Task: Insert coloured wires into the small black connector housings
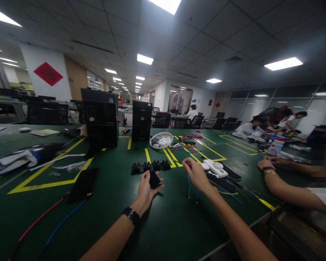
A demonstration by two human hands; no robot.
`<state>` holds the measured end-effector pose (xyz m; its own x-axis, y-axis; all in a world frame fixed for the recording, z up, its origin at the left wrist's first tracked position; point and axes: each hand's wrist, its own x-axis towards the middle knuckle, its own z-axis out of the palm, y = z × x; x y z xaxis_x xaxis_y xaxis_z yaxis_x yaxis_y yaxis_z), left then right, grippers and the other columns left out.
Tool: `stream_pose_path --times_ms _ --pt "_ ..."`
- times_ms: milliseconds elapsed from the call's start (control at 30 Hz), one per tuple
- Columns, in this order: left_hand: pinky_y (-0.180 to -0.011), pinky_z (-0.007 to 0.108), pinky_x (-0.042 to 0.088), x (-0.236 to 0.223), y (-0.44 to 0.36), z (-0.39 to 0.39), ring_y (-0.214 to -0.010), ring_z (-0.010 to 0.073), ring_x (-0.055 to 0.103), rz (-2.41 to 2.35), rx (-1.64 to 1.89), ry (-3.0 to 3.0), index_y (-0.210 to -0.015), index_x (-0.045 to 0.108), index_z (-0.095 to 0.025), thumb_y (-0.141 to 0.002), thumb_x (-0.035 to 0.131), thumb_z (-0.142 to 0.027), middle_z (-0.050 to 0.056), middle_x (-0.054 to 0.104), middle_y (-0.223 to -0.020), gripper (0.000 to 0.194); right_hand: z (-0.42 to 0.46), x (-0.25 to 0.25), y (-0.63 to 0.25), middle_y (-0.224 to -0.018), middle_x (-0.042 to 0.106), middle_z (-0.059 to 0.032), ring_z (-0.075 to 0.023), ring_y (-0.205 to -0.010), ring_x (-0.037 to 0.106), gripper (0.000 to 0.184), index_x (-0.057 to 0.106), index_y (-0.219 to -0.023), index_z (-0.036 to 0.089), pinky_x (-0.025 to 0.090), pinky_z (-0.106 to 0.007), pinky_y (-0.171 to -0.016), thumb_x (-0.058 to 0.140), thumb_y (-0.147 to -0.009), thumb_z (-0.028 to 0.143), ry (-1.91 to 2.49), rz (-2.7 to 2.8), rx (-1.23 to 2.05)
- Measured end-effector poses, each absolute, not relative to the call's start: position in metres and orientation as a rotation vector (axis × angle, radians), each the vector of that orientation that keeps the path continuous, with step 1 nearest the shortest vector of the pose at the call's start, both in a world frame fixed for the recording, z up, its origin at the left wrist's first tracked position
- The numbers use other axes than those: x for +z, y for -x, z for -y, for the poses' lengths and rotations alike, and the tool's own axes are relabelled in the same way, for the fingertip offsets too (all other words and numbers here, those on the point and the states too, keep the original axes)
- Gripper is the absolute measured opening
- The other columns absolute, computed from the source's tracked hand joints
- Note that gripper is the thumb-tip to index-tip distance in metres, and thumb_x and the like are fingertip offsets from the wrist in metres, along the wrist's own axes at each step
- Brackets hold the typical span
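Observation:
My left hand (pixel 148 188) is closed around a small black plastic part (pixel 153 179) just above the green table. My right hand (pixel 195 173) is pinched at the fingertips on a thin blue wire (pixel 189 185) that hangs down to the table. Just beyond my left hand lies a row of black connector blocks (pixel 150 166). A white plastic fan part (pixel 215 168) rests on a black flat piece to the right of my right hand.
Two black computer towers (pixel 101 119) stand further back, with a white fan grille (pixel 161 140) and loose coloured wires (pixel 188 143) beside them. A black phone (pixel 83 185) with red and blue cables lies at left. Another person's arms (pixel 282 188) rest on the table at right.

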<state>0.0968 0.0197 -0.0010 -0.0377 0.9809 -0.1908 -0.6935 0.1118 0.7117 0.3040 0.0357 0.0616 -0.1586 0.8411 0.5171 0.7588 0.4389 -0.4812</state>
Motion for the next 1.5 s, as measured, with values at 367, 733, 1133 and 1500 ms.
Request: stream_pose_path --times_ms 367,733,1133,1500 --pt "-0.069 0.037 0.057 -0.008 -0.094 -0.027 -0.071 0.0166 0.068 -0.732 1.592 -0.361 -0.100 0.041 -0.023 -0.092 0.046 -0.025 0.006 0.064 -0.086 0.009 -0.005 0.016 -0.233 -0.076 0.070 -0.0029 -0.0186 -0.072 0.067 0.016 0.062 -0.098 0.021 0.045 -0.025 -0.068 0.048 -0.093 0.026 1.190 2.153 0.176" --pt "-0.073 0.034 0.054 -0.016 -0.095 -0.031 -0.069 0.0125 0.064 -0.646 1.592 -0.393 -0.104 0.043 -0.025 -0.090 0.051 -0.026 0.003 0.062 -0.086 0.017 -0.004 0.011 -0.236 -0.069 0.068 -0.0013 -0.0177 -0.066 0.066 0.015 0.060 -0.092 0.020 0.045 -0.025 -0.065 0.046 -0.093 0.026 1.140 2.114 0.222" --pt "-0.081 0.032 0.052 -0.012 -0.098 -0.027 -0.077 0.0128 0.066 -0.588 1.605 -0.443 -0.109 0.038 -0.027 -0.078 0.059 -0.005 0.004 0.064 -0.094 0.044 -0.003 0.008 -0.234 -0.071 0.069 -0.0025 -0.0168 -0.060 0.065 0.018 0.062 -0.091 0.019 0.043 -0.024 -0.057 0.045 -0.093 0.027 1.097 2.058 0.270" --pt "-0.081 0.034 0.053 -0.012 -0.090 -0.024 -0.084 0.0161 0.068 -0.973 1.648 -0.817 -0.114 0.041 -0.025 -0.072 0.064 -0.008 0.006 0.063 -0.106 0.051 0.008 0.008 -0.228 -0.081 0.073 -0.0025 -0.0161 -0.071 0.069 0.015 0.063 -0.099 0.020 0.045 -0.021 -0.063 0.053 -0.089 0.025 1.173 2.179 0.234"
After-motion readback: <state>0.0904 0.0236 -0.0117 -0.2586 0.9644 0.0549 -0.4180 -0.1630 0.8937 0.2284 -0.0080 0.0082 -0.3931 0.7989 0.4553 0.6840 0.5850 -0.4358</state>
